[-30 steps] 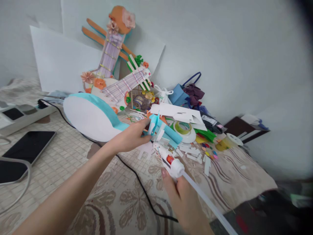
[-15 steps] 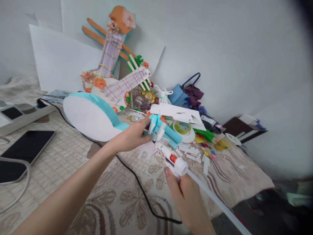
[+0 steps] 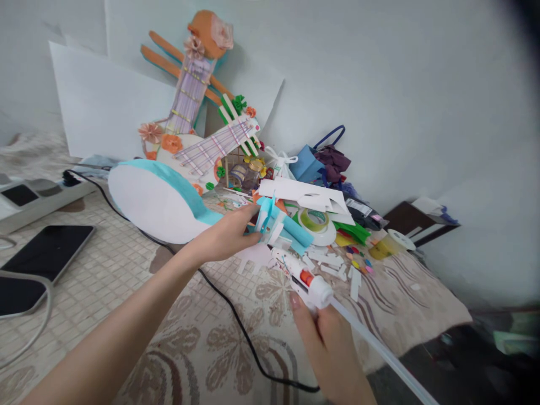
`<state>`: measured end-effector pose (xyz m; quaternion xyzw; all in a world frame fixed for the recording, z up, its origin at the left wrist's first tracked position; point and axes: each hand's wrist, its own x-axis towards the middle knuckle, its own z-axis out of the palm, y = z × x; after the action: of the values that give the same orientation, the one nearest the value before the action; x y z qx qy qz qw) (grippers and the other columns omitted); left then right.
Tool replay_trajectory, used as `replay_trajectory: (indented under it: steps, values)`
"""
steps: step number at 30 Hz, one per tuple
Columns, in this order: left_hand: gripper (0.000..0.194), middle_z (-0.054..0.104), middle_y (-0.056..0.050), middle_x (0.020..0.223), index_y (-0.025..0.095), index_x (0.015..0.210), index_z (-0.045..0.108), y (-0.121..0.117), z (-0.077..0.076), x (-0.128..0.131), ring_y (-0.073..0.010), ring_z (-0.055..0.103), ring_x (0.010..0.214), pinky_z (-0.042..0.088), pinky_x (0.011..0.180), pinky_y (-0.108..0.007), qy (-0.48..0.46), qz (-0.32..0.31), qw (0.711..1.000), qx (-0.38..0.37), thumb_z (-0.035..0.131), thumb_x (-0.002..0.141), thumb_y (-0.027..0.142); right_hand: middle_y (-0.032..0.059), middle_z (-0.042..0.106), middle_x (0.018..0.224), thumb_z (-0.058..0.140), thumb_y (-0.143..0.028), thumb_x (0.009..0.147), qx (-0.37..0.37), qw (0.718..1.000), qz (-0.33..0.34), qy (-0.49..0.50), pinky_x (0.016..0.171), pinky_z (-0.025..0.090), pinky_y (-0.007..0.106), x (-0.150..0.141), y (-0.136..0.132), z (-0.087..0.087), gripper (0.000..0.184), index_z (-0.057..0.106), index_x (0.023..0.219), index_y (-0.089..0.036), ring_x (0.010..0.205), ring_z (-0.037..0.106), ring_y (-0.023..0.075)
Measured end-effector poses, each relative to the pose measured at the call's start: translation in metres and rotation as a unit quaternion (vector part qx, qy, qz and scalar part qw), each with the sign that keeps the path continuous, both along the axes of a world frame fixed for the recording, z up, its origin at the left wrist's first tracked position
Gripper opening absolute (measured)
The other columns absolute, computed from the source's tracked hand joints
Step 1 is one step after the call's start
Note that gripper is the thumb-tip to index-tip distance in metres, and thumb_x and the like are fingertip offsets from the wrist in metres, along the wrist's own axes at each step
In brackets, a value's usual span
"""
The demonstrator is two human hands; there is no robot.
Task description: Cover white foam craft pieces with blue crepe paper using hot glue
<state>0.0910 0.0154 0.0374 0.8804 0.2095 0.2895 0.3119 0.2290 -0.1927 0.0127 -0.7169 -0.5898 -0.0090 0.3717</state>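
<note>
My left hand [image 3: 232, 233] is closed around the narrow end of a model lute [image 3: 156, 205], which has a white oval face and light-blue sides. The lute's rounded body extends to the left, above the tablecloth. White strips and light-blue flaps stick out at the held end. In my right hand [image 3: 324, 343] is a white glue gun [image 3: 301, 278] with an orange part, its nozzle pointing up and left, just short of the held end. A long translucent glue stick [image 3: 379, 343] runs out of its rear. My right fingers are partly hidden beneath the gun.
Two decorated instrument models [image 3: 189, 95] lean at the back wall. White offcuts [image 3: 333, 261], a roll of green tape [image 3: 314, 219] and white card [image 3: 307, 194] lie on the right. A black cable [image 3: 240, 315] crosses the patterned cloth; a phone [image 3: 50, 253] lies left.
My right hand and the glue gun have shifted slightly right and down, so the nozzle is a little farther from the lute's end. My left hand and the lute have barely moved.
</note>
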Motion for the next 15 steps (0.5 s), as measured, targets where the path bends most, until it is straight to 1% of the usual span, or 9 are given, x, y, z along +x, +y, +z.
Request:
replay_trajectory:
  steps: [3, 6, 8, 10, 12, 14, 15]
  values:
    - [0.011, 0.06, -0.002, 0.086, 0.018, 0.09, 0.051, 0.001, -0.001, 0.0, -0.0182, 0.059, 0.078, 0.05, 0.072, -0.033, -0.001, -0.002, 1.0, 0.001, 0.054, 0.08, 0.02, -0.0002, 0.058, 0.056, 0.053, -0.039, 0.094, -0.004, 0.999, 0.009, 0.035, 0.058, 0.051, 0.026, 0.001, 0.001, -0.004, 0.023, 0.067, 0.089, -0.021, 0.059, 0.063, 0.0202]
    - [0.01, 0.06, -0.002, 0.087, 0.019, 0.09, 0.051, 0.001, -0.001, -0.001, -0.0179, 0.059, 0.078, 0.05, 0.072, -0.032, -0.001, -0.006, 1.0, 0.004, 0.053, 0.081, 0.021, 0.0023, 0.064, 0.068, 0.054, -0.04, 0.093, -0.004, 0.996, 0.01, 0.09, 0.059, 0.051, 0.026, -0.002, -0.002, -0.008, 0.023, 0.066, 0.093, -0.02, 0.064, 0.064, 0.019]
    - [0.008, 0.06, -0.003, 0.087, 0.019, 0.089, 0.051, 0.001, -0.001, -0.001, -0.0181, 0.059, 0.079, 0.05, 0.072, -0.032, 0.004, -0.009, 1.0, 0.007, 0.052, 0.081, 0.021, 0.0051, 0.068, 0.078, 0.057, -0.043, 0.092, 0.02, 0.989, 0.002, 0.148, 0.06, 0.052, 0.026, -0.002, -0.005, -0.012, 0.026, 0.065, 0.099, -0.019, 0.069, 0.064, 0.0193]
    - [0.007, 0.06, -0.003, 0.088, 0.019, 0.088, 0.05, 0.001, -0.001, -0.004, -0.0185, 0.059, 0.079, 0.05, 0.072, -0.032, 0.013, -0.004, 1.0, 0.011, 0.052, 0.081, 0.021, 0.0069, 0.07, 0.084, 0.058, -0.045, 0.092, 0.061, 0.975, -0.01, 0.214, 0.06, 0.051, 0.027, 0.004, -0.009, -0.014, 0.029, 0.064, 0.101, -0.018, 0.07, 0.064, 0.0195]
    - [0.007, 0.06, -0.003, 0.086, 0.019, 0.087, 0.049, 0.002, 0.002, -0.008, -0.0188, 0.059, 0.077, 0.05, 0.071, -0.033, 0.023, 0.003, 1.0, 0.011, 0.052, 0.082, 0.024, 0.0071, 0.07, 0.085, 0.057, -0.046, 0.092, 0.112, 0.959, -0.021, 0.26, 0.059, 0.05, 0.028, 0.019, -0.009, -0.015, 0.028, 0.065, 0.095, -0.019, 0.068, 0.063, 0.0189]
    - [0.009, 0.061, -0.002, 0.085, 0.019, 0.086, 0.051, 0.003, 0.006, -0.016, -0.0182, 0.058, 0.076, 0.05, 0.071, -0.032, 0.028, 0.001, 1.0, 0.005, 0.052, 0.085, 0.028, 0.0065, 0.069, 0.085, 0.057, -0.046, 0.092, 0.164, 0.947, -0.022, 0.276, 0.063, 0.05, 0.03, 0.043, -0.004, -0.014, 0.028, 0.065, 0.085, -0.02, 0.069, 0.061, 0.0184]
    - [0.011, 0.062, -0.002, 0.086, 0.019, 0.086, 0.052, 0.004, 0.008, -0.021, -0.0178, 0.058, 0.077, 0.051, 0.073, -0.032, 0.026, -0.004, 1.0, 0.001, 0.052, 0.086, 0.03, 0.0062, 0.068, 0.085, 0.054, -0.046, 0.094, 0.16, 0.945, -0.028, 0.283, 0.07, 0.051, 0.031, 0.057, 0.002, -0.015, 0.03, 0.064, 0.083, -0.02, 0.074, 0.061, 0.0192]
